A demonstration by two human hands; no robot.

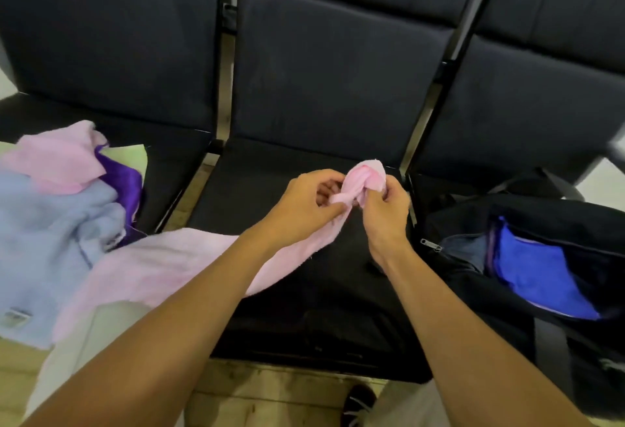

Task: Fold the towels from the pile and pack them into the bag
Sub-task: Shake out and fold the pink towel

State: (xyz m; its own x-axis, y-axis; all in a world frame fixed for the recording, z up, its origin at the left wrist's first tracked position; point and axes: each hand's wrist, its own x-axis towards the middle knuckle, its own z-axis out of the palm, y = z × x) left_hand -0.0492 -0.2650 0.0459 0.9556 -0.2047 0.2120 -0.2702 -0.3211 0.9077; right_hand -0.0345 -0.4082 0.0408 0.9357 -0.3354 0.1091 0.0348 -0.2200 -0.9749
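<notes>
At the bottom edge, a dark shoe (360, 399) rests on the pale tiled floor (257, 393), just in front of the row of dark seats. Two bare forearms reach up over the middle seat (304, 291).

The left hand (304, 205) and the right hand (385, 210) meet over the back part of that seat, close together. Each grip is curled and pinching the bunched end of a pink towel (362, 181); that end stands up as a small rounded wad between the thumbs and fingers. From there the pink towel trails down and to the left under the left forearm, spreading across the seat's front corner and hanging off its edge.

On the left seat lies the pile: a light blue towel (50, 240) nearest, a purple towel (123, 183) beside it, another pink towel (61, 159) on top further back, and a pale green cloth (130, 156) behind.

On the right seat sits a black duffel bag (541, 213), unzipped, with a bright blue towel (537, 271) inside its opening and a zipper pull (430, 244) at the near-left end.

Beyond stand the dark padded backrests (338, 71).
</notes>
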